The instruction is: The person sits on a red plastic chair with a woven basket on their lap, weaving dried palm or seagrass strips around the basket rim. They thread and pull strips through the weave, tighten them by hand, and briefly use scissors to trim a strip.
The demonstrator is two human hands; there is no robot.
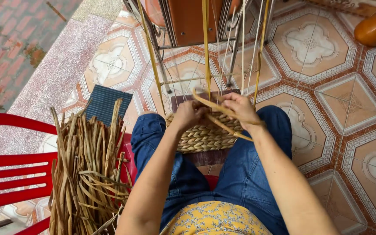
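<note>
I see my left hand (187,114) and right hand (239,109) both closed around a flat straw strand (216,114), just above the woven basket (205,135) resting on my lap. A bundle of dried straw (88,169) lies left of the basket.

No packages, labels, signs or screens visible; blurred top edge possibly hides some.

Soft even daylight, sharp throughout, slight bending at edges.
</note>
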